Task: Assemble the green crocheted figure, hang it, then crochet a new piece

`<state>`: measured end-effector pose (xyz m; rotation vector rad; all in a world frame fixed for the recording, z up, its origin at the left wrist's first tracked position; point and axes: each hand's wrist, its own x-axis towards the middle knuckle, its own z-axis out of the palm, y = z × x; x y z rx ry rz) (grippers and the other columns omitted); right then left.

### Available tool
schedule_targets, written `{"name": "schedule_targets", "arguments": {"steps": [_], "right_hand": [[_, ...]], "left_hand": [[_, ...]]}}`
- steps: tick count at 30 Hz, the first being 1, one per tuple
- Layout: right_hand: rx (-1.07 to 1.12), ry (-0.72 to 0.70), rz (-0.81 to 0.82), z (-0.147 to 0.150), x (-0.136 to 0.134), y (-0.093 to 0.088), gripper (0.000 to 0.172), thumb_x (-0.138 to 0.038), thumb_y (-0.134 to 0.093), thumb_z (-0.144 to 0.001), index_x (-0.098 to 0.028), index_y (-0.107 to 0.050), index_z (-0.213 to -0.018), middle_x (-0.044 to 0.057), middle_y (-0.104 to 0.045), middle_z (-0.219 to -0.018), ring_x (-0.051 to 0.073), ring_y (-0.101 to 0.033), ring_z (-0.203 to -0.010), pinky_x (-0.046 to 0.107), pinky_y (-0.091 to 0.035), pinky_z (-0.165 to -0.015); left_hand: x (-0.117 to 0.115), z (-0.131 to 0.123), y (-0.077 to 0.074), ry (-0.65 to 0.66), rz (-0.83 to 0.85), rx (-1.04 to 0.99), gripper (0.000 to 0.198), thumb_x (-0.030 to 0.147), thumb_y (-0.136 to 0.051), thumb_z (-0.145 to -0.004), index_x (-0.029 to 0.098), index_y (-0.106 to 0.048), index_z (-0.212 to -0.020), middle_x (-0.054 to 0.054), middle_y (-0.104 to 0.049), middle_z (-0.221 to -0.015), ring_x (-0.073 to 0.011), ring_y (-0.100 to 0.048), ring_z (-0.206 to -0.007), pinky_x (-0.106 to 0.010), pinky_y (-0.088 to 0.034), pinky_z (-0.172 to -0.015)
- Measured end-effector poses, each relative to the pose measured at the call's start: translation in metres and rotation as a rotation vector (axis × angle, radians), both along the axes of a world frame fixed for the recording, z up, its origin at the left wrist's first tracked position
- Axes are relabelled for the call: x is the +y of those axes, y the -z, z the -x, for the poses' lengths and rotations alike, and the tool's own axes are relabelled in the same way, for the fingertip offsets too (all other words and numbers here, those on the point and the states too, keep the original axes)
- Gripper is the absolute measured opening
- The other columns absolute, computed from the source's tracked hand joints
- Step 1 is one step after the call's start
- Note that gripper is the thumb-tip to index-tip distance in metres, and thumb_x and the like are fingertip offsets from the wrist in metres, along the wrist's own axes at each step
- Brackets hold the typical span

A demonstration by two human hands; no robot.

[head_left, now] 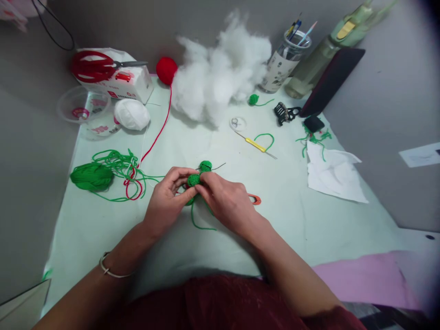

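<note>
two hands meet over one small green knitted piece, held just above or on the table, near the middle and toward the person; which of the two is hard to tell from overhead. the left hand is curled, thumb and fingertips closed on the left side of the piece. the right hand pinches it from the right with thumb and forefinger nearly together. the piece is lumpy, its long axis running away from the body and leaning a little right, with a rounded lump at the far end. fingers cover part of its middle and near end. a thin dark stick juts rightward from beside the far lump, and a green tail trails out below.

an orange clip peeks out from behind the right hand, which hides the rest. beyond, to the right, lies a yellow-handled hook, slanting, near a curl of green yarn. to the left sits a green skein beside a loose tangle that a red strand runs into from a red ball. past these are a white ball, a clear tub, and red scissors on a white box. a heap of white stuffing fills the back, touching the red ball. at right, a crumpled white paper lies below a black hair clip.
</note>
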<state>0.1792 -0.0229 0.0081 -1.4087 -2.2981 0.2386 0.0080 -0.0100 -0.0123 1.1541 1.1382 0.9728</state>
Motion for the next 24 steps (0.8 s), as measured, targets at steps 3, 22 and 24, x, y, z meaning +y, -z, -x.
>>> {"name": "schedule_targets", "arguments": {"steps": [3,22,24], "right_hand": [[0.014,-0.039,-0.034,0.000,-0.001,-0.001,0.026,-0.018,-0.040,-0.104,-0.018,-0.063,-0.091,0.001,-0.064,-0.074,0.011,-0.054,-0.061,0.028,-0.027,-0.052],[1.439,0.052,0.990,-0.010,0.015,-0.016,0.019,-0.035,-0.059,-0.097,-0.021,-0.057,-0.084,-0.006,-0.060,-0.059,0.007,-0.050,-0.039,0.019,-0.036,-0.041],[1.482,0.077,0.990,-0.012,0.017,-0.016,0.019,-0.033,-0.062,-0.094,-0.020,-0.057,-0.082,-0.010,-0.047,-0.048,0.004,-0.034,-0.035,0.016,-0.027,-0.039]], "left_hand": [[0.000,0.000,0.000,0.022,-0.060,0.041,0.024,0.026,-0.077,-0.083,0.022,-0.071,-0.107,-0.003,-0.065,-0.108,-0.0195,-0.065,-0.105,-0.032,-0.050,-0.096],[0.000,0.002,-0.011,0.310,0.066,0.048,0.037,0.047,-0.053,-0.100,0.024,-0.068,-0.125,-0.004,-0.070,-0.119,-0.0239,-0.061,-0.115,-0.034,-0.043,-0.104],[0.000,0.002,-0.012,0.349,0.076,0.072,0.035,0.047,-0.051,-0.100,0.023,-0.068,-0.121,-0.004,-0.069,-0.106,-0.0220,-0.062,-0.100,-0.034,-0.046,-0.095]]}}
